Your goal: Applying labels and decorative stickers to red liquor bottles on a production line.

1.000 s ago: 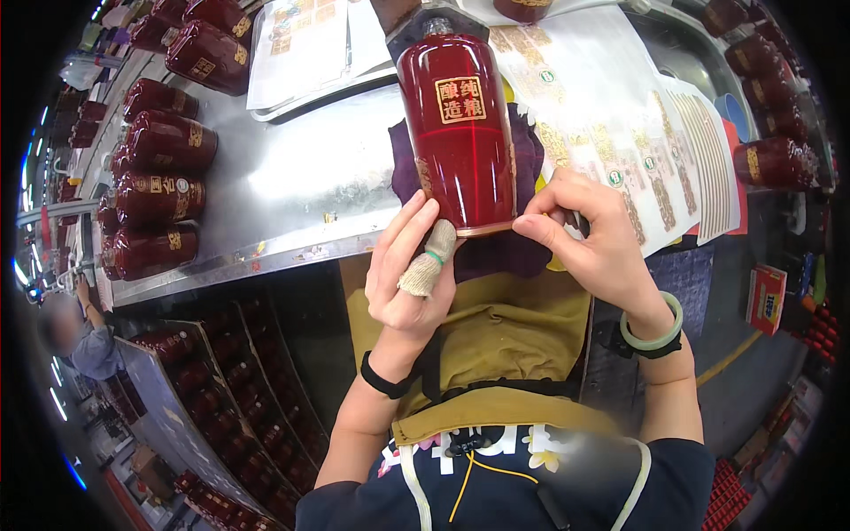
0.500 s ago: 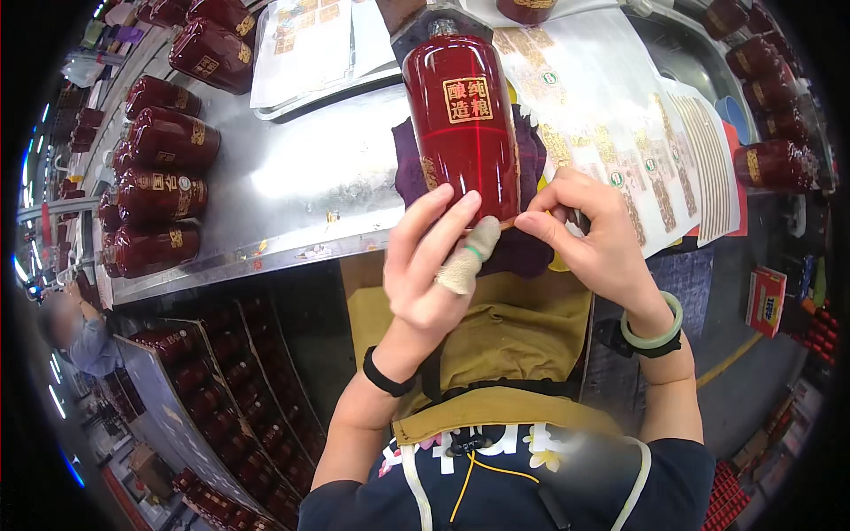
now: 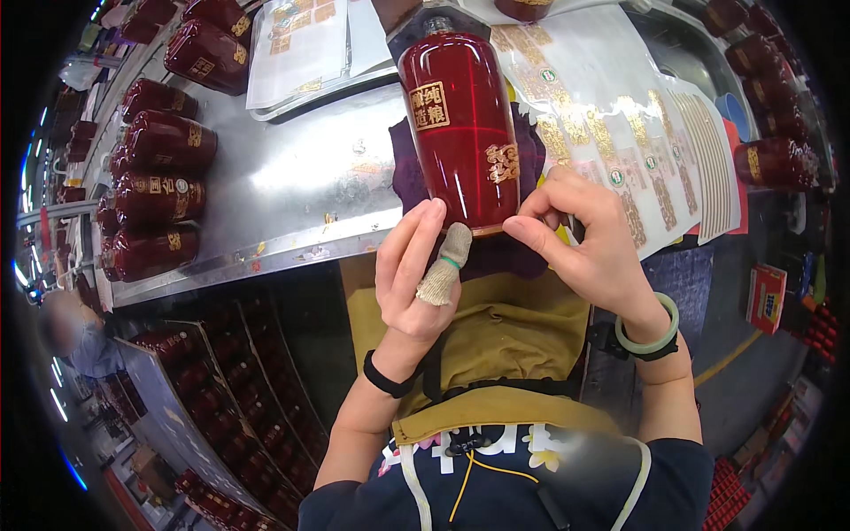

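A dark red glass bottle [image 3: 469,88] with gold lettering and a gold ornament lies on a dark purple cloth [image 3: 406,164], its neck pointing away from me. My left hand [image 3: 409,279] is closed at the left of the bottle's base, fingers along its side. A beige cloth cover [image 3: 447,263] with a green band sits on its thumb, against the base edge. At the base's right corner, my right hand [image 3: 589,243] has curled fingers, with the thumb tip touching or very near the glass. Something small and dark shows inside that curl; its kind is unclear.
Transfer sheets [image 3: 611,133] with gold patterns lie to the right, and white papers [image 3: 297,53] rest on a metal tray at the upper left. Several red bottles [image 3: 159,195] line the table's left side. More bottles [image 3: 775,164] stand far right. Stacked crates [image 3: 221,372] fill the lower left.
The bottle has turned about its long axis: its gold lettering has shifted left and a gold ornament has come into view on the right. My left hand has moved slightly left.
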The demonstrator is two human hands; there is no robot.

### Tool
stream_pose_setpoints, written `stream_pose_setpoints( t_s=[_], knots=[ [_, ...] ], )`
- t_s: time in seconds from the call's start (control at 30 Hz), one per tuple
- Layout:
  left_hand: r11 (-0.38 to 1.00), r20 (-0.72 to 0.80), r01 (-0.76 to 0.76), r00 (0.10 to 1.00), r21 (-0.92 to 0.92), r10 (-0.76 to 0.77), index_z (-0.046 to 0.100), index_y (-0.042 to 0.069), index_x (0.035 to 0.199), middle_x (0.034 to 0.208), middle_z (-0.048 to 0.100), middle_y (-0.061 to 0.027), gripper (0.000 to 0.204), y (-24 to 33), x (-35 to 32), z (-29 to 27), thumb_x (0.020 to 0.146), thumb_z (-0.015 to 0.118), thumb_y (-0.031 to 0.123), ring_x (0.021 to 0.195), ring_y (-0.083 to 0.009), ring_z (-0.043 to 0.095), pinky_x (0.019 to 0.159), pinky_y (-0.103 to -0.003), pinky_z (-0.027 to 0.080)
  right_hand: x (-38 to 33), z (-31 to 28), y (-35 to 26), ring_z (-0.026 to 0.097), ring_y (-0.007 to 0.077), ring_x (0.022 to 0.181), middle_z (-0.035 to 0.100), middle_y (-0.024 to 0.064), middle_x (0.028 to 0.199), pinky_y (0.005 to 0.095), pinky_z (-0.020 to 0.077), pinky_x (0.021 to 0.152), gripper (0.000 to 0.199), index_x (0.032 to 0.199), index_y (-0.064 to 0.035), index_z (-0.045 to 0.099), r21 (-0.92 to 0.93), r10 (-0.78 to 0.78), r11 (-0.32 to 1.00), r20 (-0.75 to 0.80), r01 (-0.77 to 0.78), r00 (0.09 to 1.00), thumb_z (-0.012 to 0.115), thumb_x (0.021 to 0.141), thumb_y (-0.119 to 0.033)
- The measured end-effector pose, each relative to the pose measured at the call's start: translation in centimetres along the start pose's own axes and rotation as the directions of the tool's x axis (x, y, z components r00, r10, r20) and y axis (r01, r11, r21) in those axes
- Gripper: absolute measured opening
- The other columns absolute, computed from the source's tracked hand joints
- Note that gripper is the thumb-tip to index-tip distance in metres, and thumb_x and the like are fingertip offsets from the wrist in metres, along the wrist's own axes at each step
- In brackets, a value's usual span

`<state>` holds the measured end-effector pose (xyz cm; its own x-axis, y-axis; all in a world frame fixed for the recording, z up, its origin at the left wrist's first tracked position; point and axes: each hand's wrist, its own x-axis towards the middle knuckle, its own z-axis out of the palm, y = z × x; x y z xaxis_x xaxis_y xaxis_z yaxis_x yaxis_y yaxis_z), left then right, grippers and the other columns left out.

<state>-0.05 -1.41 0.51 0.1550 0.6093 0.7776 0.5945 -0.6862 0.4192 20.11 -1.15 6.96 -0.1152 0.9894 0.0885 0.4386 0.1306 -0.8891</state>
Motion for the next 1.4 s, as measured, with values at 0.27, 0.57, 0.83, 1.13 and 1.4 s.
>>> stream_pose_setpoints(
  t_s=[0.27,0.57,0.83,1.13,1.4],
  knots=[
    [0.999,0.043,0.000,0.999,0.044,-0.002,0.077,-0.003,0.104,0.123,0.070,-0.0190,0.029,1.0,0.4,0.0,0.078,0.075,-0.013,0.116,-0.0375,0.066,0.097,-0.043,0.058,-0.1,0.3,0.0,0.049,0.0162,0.059,0.058,0.0067,0.073,0.0320,0.0400,0.057,0.016,0.084,-0.0001,0.070,-0.011,0.001,1.000,-0.007,-0.001,1.000,0.081,0.087,-0.011],
    [1.000,0.024,-0.007,1.000,-0.026,0.007,0.074,-0.008,0.101,0.112,0.076,-0.0168,0.021,0.8,1.1,0.5,0.081,0.078,-0.011,0.107,-0.0361,0.071,0.090,-0.042,0.060,0.0,-0.1,0.1,0.049,0.0161,0.061,0.058,0.0064,0.072,0.0318,0.0411,0.059,0.016,0.083,-0.0001,0.068,-0.097,-0.033,0.995,-0.144,0.019,0.989,0.080,0.087,-0.010],
    [0.998,0.024,0.062,0.998,-0.010,-0.061,0.070,-0.011,0.112,0.115,0.074,-0.0188,0.030,0.7,0.1,0.2,0.082,0.077,-0.011,0.108,-0.0371,0.071,0.092,-0.043,0.059,-1.0,2.1,-0.5,0.049,0.0094,0.069,0.057,0.0013,0.074,0.0270,0.0419,0.064,0.022,0.094,-0.0010,0.063,0.233,0.220,0.954,-0.111,-0.190,0.969,0.078,0.092,-0.017],
    [0.999,0.033,0.047,0.998,0.001,-0.047,0.069,-0.011,0.116,0.119,0.072,-0.0192,0.035,0.9,0.1,0.3,0.082,0.076,-0.012,0.110,-0.0358,0.069,0.094,-0.041,0.058,-1.2,2.4,-0.1,0.050,0.0076,0.069,0.061,0.0009,0.077,0.0266,0.0424,0.063,0.019,0.093,-0.0010,0.064,0.288,0.306,0.918,-0.080,-0.272,0.949,0.075,0.094,-0.017],
    [0.999,0.067,0.047,0.997,0.018,-0.048,0.066,-0.011,0.120,0.121,0.071,-0.0202,0.040,1.0,0.0,0.1,0.082,0.075,-0.013,0.112,-0.0367,0.068,0.094,-0.041,0.057,-1.1,2.5,0.0,0.050,0.0090,0.065,0.063,0.0026,0.076,0.0275,0.0419,0.062,0.021,0.092,0.0006,0.065,0.326,0.296,0.910,-0.082,-0.255,0.952,0.076,0.093,-0.018]
  ],
)
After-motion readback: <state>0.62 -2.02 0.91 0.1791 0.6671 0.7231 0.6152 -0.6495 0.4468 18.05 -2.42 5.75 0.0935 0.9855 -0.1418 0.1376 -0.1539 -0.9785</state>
